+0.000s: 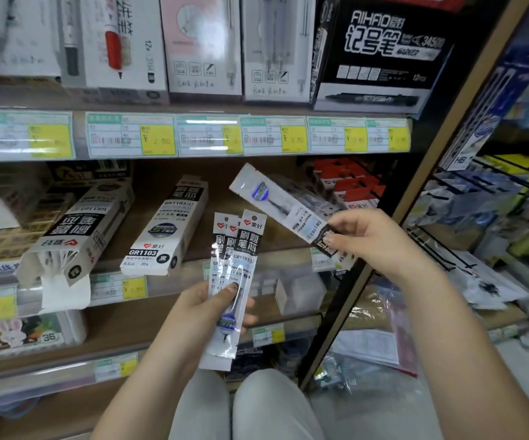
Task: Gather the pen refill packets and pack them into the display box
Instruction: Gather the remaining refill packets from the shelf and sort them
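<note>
My left hand point(206, 308) grips a small upright stack of pen refill packets point(236, 249), black-and-white with red logos, in front of the middle shelf. To its right, my right hand point(368, 239) pinches the black end of one more refill packet point(284, 203), which slants up to the left with its clear end high. An open display box point(75, 230) lies tilted on the shelf at the left, its mouth toward me with packets showing inside. A second, closed display box point(168, 230) of the same kind leans beside it.
Pen boxes and a black marker box point(380, 55) fill the upper shelf above a row of price tags point(161, 138). Red-topped packets point(352, 182) hang at the back right. A wooden upright point(415, 198) separates a wire rack with hanging goods on the right.
</note>
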`<state>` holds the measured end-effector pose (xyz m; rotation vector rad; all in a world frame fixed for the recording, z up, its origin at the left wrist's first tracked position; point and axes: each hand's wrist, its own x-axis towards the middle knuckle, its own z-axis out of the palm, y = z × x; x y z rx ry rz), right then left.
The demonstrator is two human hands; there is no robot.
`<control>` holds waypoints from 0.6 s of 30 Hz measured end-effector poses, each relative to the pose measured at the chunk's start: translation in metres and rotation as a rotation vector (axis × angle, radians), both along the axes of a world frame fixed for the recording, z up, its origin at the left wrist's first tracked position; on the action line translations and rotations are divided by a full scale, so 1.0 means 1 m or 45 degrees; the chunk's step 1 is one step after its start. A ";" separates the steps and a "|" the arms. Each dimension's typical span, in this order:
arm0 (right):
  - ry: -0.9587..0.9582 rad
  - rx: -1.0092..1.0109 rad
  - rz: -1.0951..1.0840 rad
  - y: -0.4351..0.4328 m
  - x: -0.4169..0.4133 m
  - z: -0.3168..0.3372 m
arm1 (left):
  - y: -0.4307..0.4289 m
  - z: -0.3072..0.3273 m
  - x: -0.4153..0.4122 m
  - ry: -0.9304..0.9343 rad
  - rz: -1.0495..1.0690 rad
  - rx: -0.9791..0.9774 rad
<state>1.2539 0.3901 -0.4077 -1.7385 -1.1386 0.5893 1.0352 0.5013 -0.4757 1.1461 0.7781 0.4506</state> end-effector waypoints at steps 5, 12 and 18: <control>-0.003 -0.470 0.537 -0.015 -0.003 0.029 | -0.007 0.000 -0.002 -0.052 -0.200 -0.113; -0.451 -0.834 0.620 0.007 -0.019 0.037 | -0.013 -0.003 -0.008 -0.073 -0.533 -0.099; -0.708 -0.710 0.328 0.009 -0.035 0.038 | -0.020 0.005 -0.014 -0.079 -0.468 -0.074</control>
